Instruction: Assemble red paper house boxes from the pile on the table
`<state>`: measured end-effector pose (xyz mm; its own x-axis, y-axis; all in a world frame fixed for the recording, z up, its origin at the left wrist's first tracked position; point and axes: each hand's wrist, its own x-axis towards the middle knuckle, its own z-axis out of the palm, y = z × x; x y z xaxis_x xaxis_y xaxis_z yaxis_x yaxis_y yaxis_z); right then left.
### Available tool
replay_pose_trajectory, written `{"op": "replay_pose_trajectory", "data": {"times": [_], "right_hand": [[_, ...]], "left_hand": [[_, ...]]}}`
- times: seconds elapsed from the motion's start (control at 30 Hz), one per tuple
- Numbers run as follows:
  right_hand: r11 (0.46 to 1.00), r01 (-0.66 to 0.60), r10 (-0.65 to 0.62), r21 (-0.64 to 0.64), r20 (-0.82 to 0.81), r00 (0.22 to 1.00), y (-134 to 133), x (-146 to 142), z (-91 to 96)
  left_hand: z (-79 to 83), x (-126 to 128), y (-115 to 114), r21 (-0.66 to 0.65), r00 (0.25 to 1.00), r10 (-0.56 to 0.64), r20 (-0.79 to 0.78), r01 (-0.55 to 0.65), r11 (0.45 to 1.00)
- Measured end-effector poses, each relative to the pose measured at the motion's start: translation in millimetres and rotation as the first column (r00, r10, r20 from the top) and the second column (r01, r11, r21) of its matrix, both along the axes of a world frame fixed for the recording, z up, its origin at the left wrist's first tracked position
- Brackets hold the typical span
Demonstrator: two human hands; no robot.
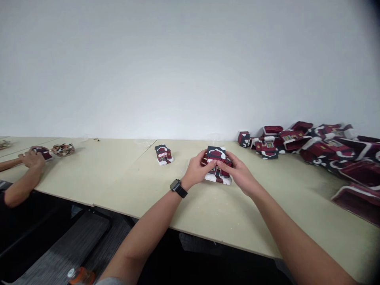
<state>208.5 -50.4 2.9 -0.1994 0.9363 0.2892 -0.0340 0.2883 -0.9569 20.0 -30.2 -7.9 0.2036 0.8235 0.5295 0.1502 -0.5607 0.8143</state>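
Along the pale laminate surface (124, 186), set against a white wall (190, 67), a large heap of dark red house shells (326, 150) lies at the right, loosely stacked and overlapping. Disturbing it could send shells sliding over the near edge. At far left, a co-worker's hand (32, 160) rests on a small red piece (43, 152) beside a pile of mixed scraps (63, 149).

Near centre, a snow-trimmed model house (217, 166) stands between the person's left hand (196, 170) and right hand (240, 174); a second model house (163, 154) stands well apart to the left. Whether the held house touches the surface cannot be confirmed. The fingers (212, 166) of both hands are closed on it, gripping from either side and meeting at the front. Uneven pressure there could crush or split the walls, and a slipped grip could drop it. A wristwatch (178, 188) sits on the left wrist.
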Motion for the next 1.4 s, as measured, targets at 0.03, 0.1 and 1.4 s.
{"op": "replay_pose_trajectory", "data": {"times": [0.03, 0.1, 1.4], "right_hand": [[1.000, 0.000, 0.000, -0.001, -0.002, 1.000, 0, 0, 0.3], [1.000, 0.001, -0.001, 0.001, 0.002, 1.000, -1, 0, 1.1], [0.976, -0.195, 0.208, 0.100, -0.144, 0.967, -13, -4, 5.8]], "left_hand": [[-0.2, 0, 0, 0.000, 1.000, -0.001, 0.001, 0.001, 1.000], [-0.8, 0, 0, -0.004, 1.000, 0.005, -0.001, -0.005, 1.000], [16.3, -227, -99, 0.024, 0.485, 0.873, 0.041, -0.874, 0.485]]}}
